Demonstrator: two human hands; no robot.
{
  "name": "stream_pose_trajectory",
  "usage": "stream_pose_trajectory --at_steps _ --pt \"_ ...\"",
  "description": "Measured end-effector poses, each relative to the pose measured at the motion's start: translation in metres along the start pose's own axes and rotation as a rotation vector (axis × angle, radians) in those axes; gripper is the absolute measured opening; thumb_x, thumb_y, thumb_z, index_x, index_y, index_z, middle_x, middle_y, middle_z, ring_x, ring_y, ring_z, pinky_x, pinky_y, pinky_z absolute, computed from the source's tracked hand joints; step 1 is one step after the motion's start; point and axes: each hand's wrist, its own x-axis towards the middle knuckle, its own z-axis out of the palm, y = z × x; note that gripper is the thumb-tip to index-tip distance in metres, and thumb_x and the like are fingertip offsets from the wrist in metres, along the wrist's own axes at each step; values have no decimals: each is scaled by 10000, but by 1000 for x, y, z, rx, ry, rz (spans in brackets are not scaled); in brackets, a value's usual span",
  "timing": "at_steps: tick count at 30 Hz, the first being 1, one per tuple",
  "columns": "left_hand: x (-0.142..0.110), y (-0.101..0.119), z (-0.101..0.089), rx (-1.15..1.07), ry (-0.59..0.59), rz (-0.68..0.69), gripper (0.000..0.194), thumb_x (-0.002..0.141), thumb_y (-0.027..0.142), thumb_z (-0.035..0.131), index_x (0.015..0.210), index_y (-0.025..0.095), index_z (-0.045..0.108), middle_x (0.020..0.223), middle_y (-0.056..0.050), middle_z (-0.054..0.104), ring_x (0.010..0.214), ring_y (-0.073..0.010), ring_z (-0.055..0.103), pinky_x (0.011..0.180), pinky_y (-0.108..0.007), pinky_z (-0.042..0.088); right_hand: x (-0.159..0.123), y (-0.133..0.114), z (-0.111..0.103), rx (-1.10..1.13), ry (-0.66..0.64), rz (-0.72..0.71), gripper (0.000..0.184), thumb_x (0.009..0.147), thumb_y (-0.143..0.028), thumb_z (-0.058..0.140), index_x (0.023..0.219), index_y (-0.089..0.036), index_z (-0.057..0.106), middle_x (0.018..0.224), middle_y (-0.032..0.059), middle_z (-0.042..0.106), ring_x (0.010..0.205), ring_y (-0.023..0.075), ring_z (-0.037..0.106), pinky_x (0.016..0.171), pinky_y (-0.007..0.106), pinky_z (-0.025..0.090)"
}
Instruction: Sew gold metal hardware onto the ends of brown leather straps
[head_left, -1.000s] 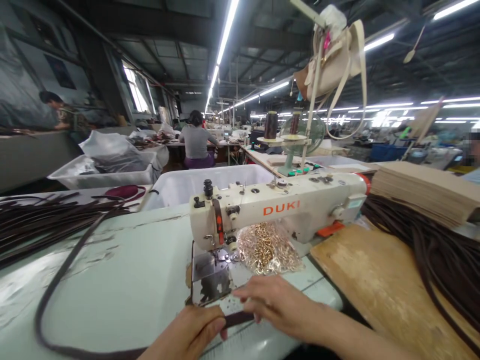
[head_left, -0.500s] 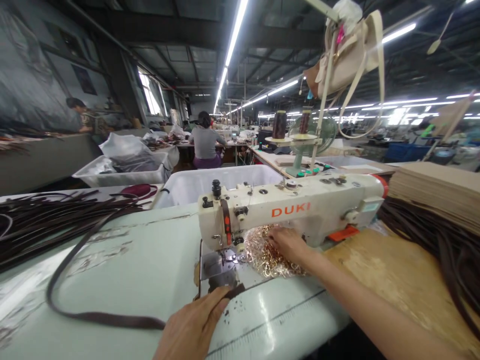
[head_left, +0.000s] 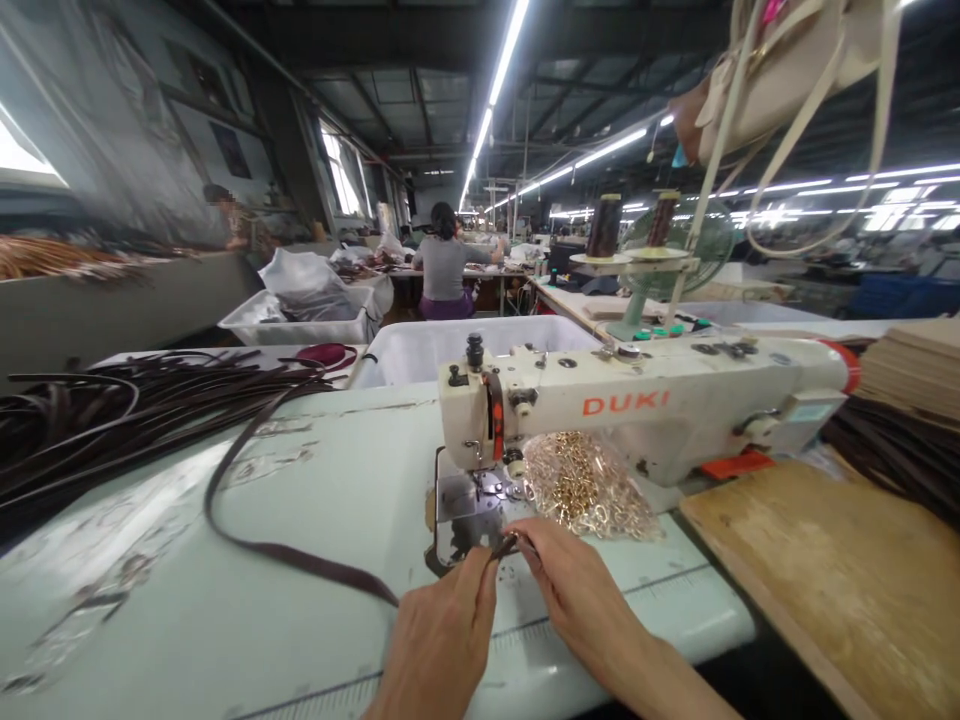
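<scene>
Brown strap (head_left: 322, 567) crosses the surface (head_left: 337, 490); its end is pinched in closed fingers of left hand (head_left: 442, 630) and right hand (head_left: 585, 605), near side of sewing machine (head_left: 555, 385), not yet beneath it; stitching unconfirmed.

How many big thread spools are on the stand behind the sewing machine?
2: a dark thread spool at picture left and a reddish-brown spool at right, before the green fan. Others could be hidden behind them.

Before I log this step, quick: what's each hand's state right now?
Left hand: closed, holding the dark brown strap.
Right hand: closed, pinching the strap's end; whatever else is in its grip is too small to tell.
</scene>
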Motion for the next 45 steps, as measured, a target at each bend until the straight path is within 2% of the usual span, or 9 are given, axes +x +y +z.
stream_pose_trajectory --at_steps 3,6,12,16,22,26,30,38,45 --pt "-3 -2 1 16 40 19 186 969 219 312 991 243 495 823 5 708 680 -189 690 562 -262 455 -1 -2 7 27 -14 -13 382 931 -129 338 1292 -240 390 1144 61 579 1029 194 559 867 326 431" --pt "-6 -3 6 44 102 47 177 962 189 309 1022 236 469 844 -7 709 645 -176 687 534 -250 441 -2 -9 18 101 13 76 377 953 -189 319 1326 -228 282 982 46 624 845 189 618 709 291 458" --pt "-5 0 11 41 143 56 152 974 197 290 1058 223 413 712 23 663 513 -153 644 458 -250 394 -4 -25 25 271 125 265 150 977 -357 353 997 -218 406 697 -16 617 592 142 600 581 227 425" --pt "-4 0 5 35 70 46 148 968 193 288 1023 215 424 772 3 665 537 -159 650 480 -247 415 -6 -23 20 179 64 139 204 976 -314 337 1029 -207 503 702 -1 613 593 142 590 605 239 423" --pt "1 -10 -27 -107 -173 131 349 983 220 308 1330 260 305 1056 -30 668 920 -192 656 759 -277 475 2 -11 1 99 -111 -85 241 926 -139 361 1026 -188 576 852 27 624 741 142 580 685 235 412" --pt "5 -17 -45 -216 -275 159 219 973 234 386 1178 276 450 1047 7 636 975 -172 604 818 -260 433 12 -9 -21 165 -283 -120 293 984 -268 369 812 -172 587 655 -24 541 620 106 521 634 209 379" --pt "5 -18 -46 -236 -275 163 101 972 223 381 991 225 481 938 3 604 885 -157 588 762 -246 415 15 -13 -32 268 -349 -89 321 992 -322 367 856 -167 613 708 -17 576 615 93 537 627 193 392" --pt "3 -14 -36 -293 -261 128 146 972 197 335 960 225 478 906 10 600 849 -150 576 747 -242 390 7 -18 -8 102 -211 15 122 899 -276 570 825 -180 584 740 -23 609 695 131 561 642 223 355" --pt "6 -14 -42 -347 -248 77 160 938 211 416 964 238 571 640 63 522 659 -122 542 685 -211 379 -1 -18 -4 177 -85 -52 147 942 -280 489 862 -191 575 799 -12 588 719 121 535 656 222 338"
